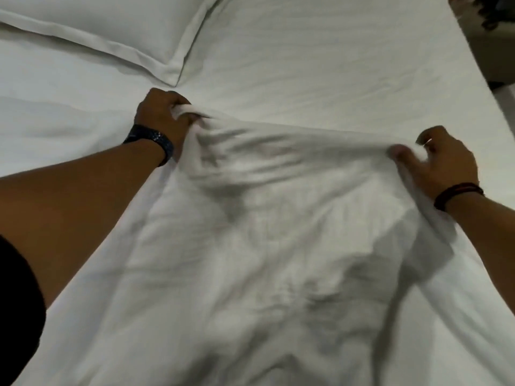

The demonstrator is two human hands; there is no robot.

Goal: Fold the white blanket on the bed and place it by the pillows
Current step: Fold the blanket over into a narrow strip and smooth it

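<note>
The white blanket lies rumpled across the near half of the bed, its far edge stretched taut between my two hands. My left hand, with a dark band on the wrist, is closed on the blanket's far left corner. My right hand, with a dark red wrist band, pinches the far right corner between thumb and fingers. A white pillow lies at the top left; its flanged corner ends just beyond my left hand.
The white bed sheet stretches flat beyond the blanket. The bed's right edge runs diagonally down the right side, with dark floor and dim objects past it at the top right.
</note>
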